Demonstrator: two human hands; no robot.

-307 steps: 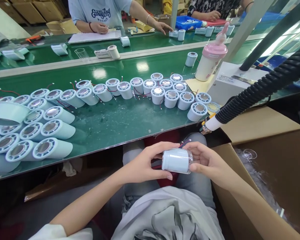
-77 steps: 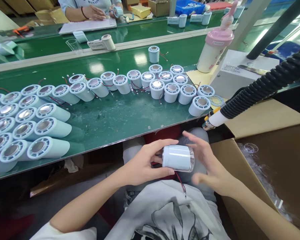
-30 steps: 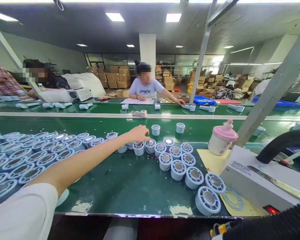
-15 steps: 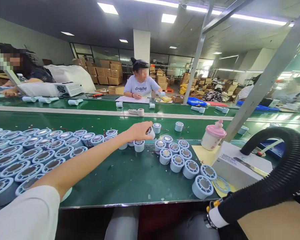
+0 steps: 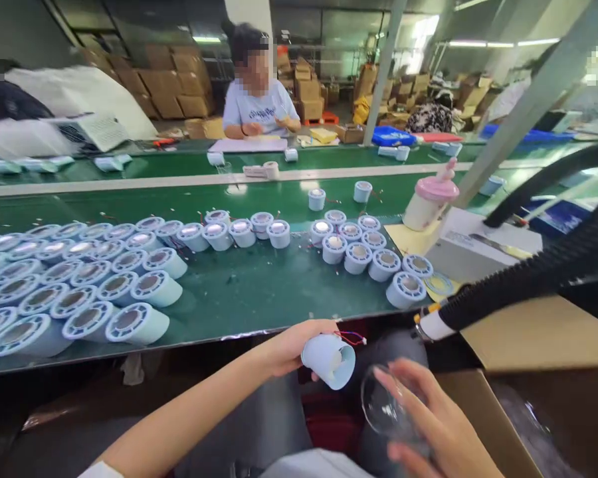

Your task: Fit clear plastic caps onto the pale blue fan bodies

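Low in front of me, my left hand [image 5: 289, 346] is closed round a light-blue cylindrical housing [image 5: 323, 358]. The housing's open end tilts toward the lower right, and thin red and blue wires [image 5: 349, 336] with a white plug stick out beside it. To its right, my right hand [image 5: 441, 418] holds a clear round plastic cup [image 5: 385, 401] between thumb and fingers. Motion blurs this hand and the cup. Cup and housing are apart.
Rows of similar blue housings [image 5: 74, 302] stand on the green bench at left, with a smaller group [image 5: 357, 255] at right. A black hose [image 5: 508, 292], a white box [image 5: 483, 249] and a pink-lidded cup [image 5: 426, 199] are at right. A co-worker [image 5: 259, 99] sits opposite.
My left hand has come back from the far part of the bench to near my lap with a housing. My right hand has entered view with the clear cup. The view has tilted down.
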